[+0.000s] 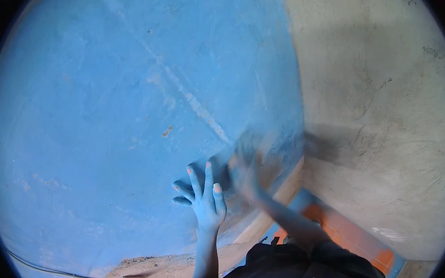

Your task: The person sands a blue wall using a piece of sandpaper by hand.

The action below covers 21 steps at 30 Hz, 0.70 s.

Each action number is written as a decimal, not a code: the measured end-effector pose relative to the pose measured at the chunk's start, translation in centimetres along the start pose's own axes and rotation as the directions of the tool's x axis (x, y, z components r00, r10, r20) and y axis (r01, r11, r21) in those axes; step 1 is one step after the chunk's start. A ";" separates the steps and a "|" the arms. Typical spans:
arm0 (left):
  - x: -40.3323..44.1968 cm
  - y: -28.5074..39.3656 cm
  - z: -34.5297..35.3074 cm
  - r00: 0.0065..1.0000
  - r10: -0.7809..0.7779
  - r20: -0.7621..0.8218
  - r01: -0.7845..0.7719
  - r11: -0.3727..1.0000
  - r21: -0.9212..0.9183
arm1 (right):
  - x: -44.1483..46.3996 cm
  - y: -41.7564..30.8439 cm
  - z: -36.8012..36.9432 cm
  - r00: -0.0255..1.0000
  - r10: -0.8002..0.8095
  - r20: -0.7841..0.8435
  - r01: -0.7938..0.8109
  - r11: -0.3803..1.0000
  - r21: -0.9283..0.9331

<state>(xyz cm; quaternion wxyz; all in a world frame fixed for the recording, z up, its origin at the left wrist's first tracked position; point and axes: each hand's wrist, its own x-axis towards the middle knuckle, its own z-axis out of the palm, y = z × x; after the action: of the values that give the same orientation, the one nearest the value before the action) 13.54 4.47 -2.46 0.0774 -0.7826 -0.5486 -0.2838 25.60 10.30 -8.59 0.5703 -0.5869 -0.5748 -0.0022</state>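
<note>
My left hand [205,194] is at the blue wall [106,105], its fingers spread and dusted with blue, with nothing in its grip. To its right, my right hand [245,166] is smeared by motion in front of the wall, near the lower end of a pale diagonal streak [199,109]. Its fingers, and anything they might hold, cannot be made out. Dark shadows of the hands fall on the blue surface.
A grey-beige wall [380,98] meets the blue one at the right. Below are an orange and blue tiled strip [350,233], rough bare plaster [156,271] and a cable [53,270] at lower left. My dark shirt [295,273] fills the bottom.
</note>
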 end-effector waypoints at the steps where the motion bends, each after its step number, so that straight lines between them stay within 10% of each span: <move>1: 0.1 0.1 -0.1 1.000 -0.009 0.009 0.009 1.000 -0.002 | 3.3 1.6 0.0 0.942 0.334 0.026 -0.291 0.779 0.556; 3: -0.3 0.2 -0.2 1.000 -0.020 0.005 0.020 1.000 0.003 | 5.4 3.1 0.9 0.888 0.413 0.203 -0.444 0.648 0.619; 4: -0.2 0.2 0.0 1.000 -0.013 -0.007 0.013 1.000 0.006 | 5.4 3.0 1.2 0.939 0.246 0.240 -0.299 0.929 0.218; 6: 0.3 0.3 0.2 1.000 -0.002 -0.026 0.001 1.000 -0.017 | 3.6 1.2 -0.1 0.901 -0.421 -0.099 0.421 0.907 -0.028; 9: 0.1 0.0 0.3 0.999 -0.011 -0.048 0.008 0.998 -0.069 | 4.3 1.8 -4.7 0.852 -0.143 0.503 0.193 0.980 -0.047; 11: -0.2 -0.5 0.8 0.997 0.004 -0.081 -0.011 0.996 -0.090 | 2.9 9.8 4.7 0.975 0.077 -0.208 -0.013 0.956 0.292; 12: -0.2 -0.3 0.9 0.996 -0.005 -0.090 -0.002 0.997 -0.071 | 3.7 10.1 4.6 0.964 0.213 -0.157 -0.136 0.908 0.397; 14: 0.1 0.2 1.1 0.994 -0.013 -0.105 0.009 0.999 -0.038 | 3.0 10.5 3.7 0.998 -0.017 -0.054 0.035 0.941 0.338; 16: 0.5 0.6 1.5 0.990 -0.029 -0.140 0.024 0.999 -0.036 | 3.3 5.5 -3.0 0.737 -0.654 0.173 0.645 0.756 0.109; 19: 0.4 0.9 1.9 0.986 -0.061 -0.156 0.057 0.998 -0.029 | 5.0 10.0 -1.3 0.946 -0.271 -0.175 0.238 0.953 -0.190; 21: 0.8 1.8 1.8 0.981 -0.097 -0.166 0.093 0.995 -0.030 | 6.6 8.2 -1.4 0.968 0.154 -0.200 -0.089 0.950 0.300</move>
<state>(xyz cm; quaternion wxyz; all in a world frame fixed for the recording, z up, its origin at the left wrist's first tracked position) 16.01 5.16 -3.15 0.1009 -0.7298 -0.5737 -0.3579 34.27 16.35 -9.25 0.7093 -0.5277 -0.4646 0.0518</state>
